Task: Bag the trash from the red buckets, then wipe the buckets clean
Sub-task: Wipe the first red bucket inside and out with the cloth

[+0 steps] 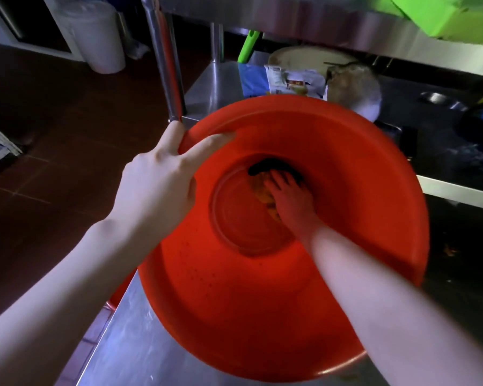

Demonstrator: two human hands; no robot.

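A large red bucket (346, 168) lies tilted on a steel shelf with its mouth turned toward me. My left hand (156, 185) grips its rim at the upper left, thumb outside and fingers curled over the edge. My right hand (287, 196) reaches deep inside to the bucket's bottom. Its spread fingers press on a yellowish and dark wad (265, 174) lying against the far part of the base. I cannot tell whether the wad is a cloth or trash. Small droplets or specks dot the inner wall near me.
The rim of a second red bucket (117, 296) shows below the shelf edge at lower left. A steel table leg (165, 59) stands behind my left hand. Printed bags (296, 82) and a grey sack (352, 84) sit behind the bucket. A white bin (98, 34) stands on the dark floor.
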